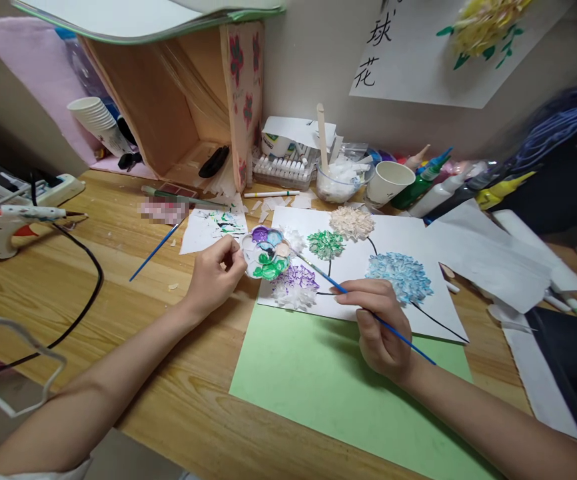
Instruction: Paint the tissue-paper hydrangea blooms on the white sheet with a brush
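Observation:
Pinched by its left edge, a flower-shaped paint palette [270,270] with purple, blue, peach and green paint is held in my left hand [216,275]. My right hand [381,323] grips a thin blue paintbrush [393,333], its tip close to the palette's right side. Behind and below them lies a white sheet [348,313] with raised paper flowers on drawn black stems. One flower is blue [401,275], one green [326,245], one peach [352,221]. A partly purple flower [296,285] still shows white petals at its lower edge. Another white flower is half hidden by the palette.
Green paper [313,380] lies under the sheet. A glue gun [8,223] with a black cord and a second blue brush [153,252] are at left. A paper cup [390,181], a tub of scraps [341,179] and paint bottles [423,180] line the back. Loose paper [488,253] covers the right.

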`<action>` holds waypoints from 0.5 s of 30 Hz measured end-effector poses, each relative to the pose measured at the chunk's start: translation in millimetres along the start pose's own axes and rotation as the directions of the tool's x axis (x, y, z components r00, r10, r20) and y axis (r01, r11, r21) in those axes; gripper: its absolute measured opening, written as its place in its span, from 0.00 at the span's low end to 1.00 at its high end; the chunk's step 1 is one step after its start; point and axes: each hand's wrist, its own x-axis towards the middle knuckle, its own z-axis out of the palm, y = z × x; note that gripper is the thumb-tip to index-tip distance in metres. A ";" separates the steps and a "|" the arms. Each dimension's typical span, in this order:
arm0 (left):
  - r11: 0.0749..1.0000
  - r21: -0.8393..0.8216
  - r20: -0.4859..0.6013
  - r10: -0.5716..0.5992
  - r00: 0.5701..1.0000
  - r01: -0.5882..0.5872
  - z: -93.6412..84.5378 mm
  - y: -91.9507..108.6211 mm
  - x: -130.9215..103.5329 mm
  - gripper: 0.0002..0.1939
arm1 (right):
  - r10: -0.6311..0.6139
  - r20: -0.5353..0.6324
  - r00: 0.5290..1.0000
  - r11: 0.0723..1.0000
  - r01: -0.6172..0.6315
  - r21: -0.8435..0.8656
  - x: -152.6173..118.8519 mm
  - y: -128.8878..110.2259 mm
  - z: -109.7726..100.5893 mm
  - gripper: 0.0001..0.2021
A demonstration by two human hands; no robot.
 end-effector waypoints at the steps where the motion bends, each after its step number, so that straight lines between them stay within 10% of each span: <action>1: 1.000 0.011 0.006 0.017 1.000 -0.017 0.4 1.5 -1.2 0.10 | -0.009 0.034 0.999 1.000 0.010 -0.011 0.7 -0.4 -0.3 0.13; 15: 0.978 0.096 0.102 0.173 0.980 -0.183 3.4 6.9 -9.9 0.09 | 0.031 0.142 0.989 0.999 -0.030 -0.010 8.0 -3.3 2.3 0.18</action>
